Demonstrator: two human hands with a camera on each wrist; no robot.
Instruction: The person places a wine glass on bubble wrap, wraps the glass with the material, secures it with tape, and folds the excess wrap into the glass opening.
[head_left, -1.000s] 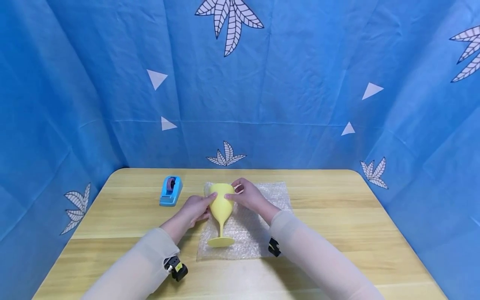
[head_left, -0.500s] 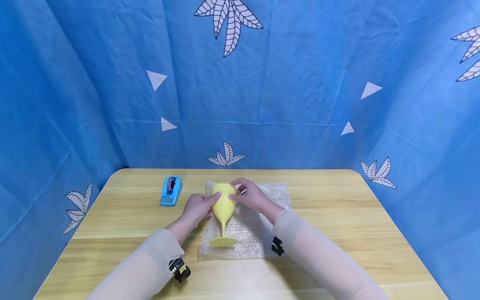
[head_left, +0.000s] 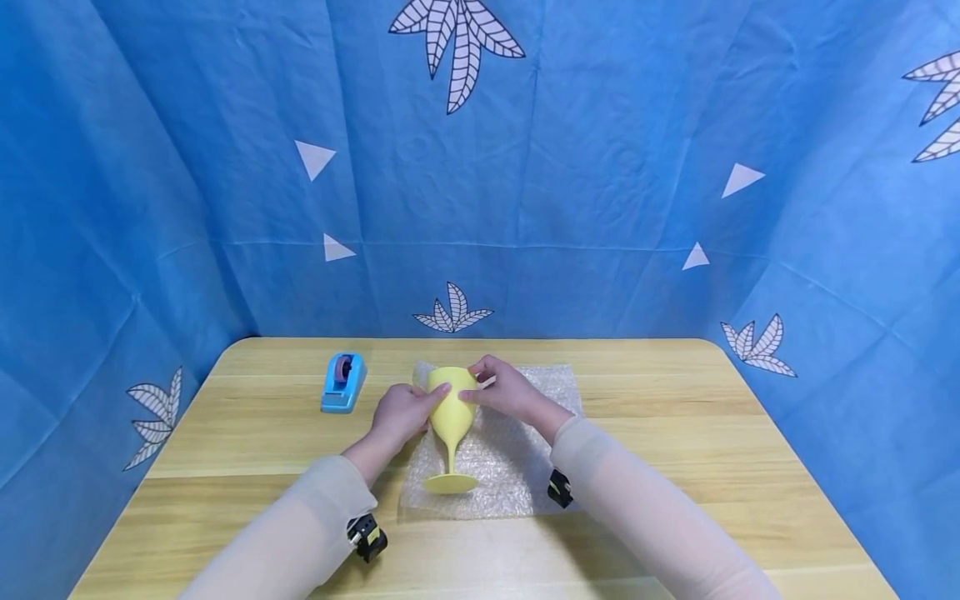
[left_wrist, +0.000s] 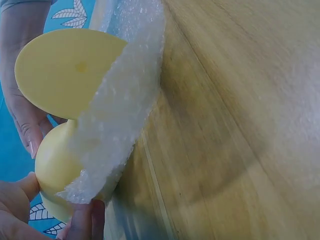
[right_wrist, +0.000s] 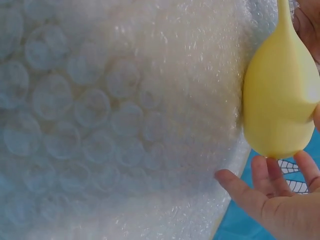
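Note:
A yellow goblet (head_left: 452, 417) lies on its side over a sheet of bubble wrap (head_left: 517, 467), its foot toward the person. My left hand (head_left: 401, 412) grips the bowl from the left, thumb on top. In the left wrist view, its fingers (left_wrist: 82, 220) press the raised wrap edge (left_wrist: 117, 95) against the goblet, and the wrap covers part of the foot and bowl. From the right, my right hand (head_left: 510, 392) holds the bowl near the rim between thumb and fingers; the right wrist view shows fingertips (right_wrist: 260, 167) at the rim end.
A blue tape dispenser (head_left: 342, 383) with a roll of tape stands at the left back of the wooden table (head_left: 712, 433). Blue patterned cloth (head_left: 600, 167) hangs behind the table and along both sides.
The goblet has shifted slightly to the right with both hands on it. My left hand has turned over a little, and its fingers, earlier seen below the bowl, are now mostly hidden.

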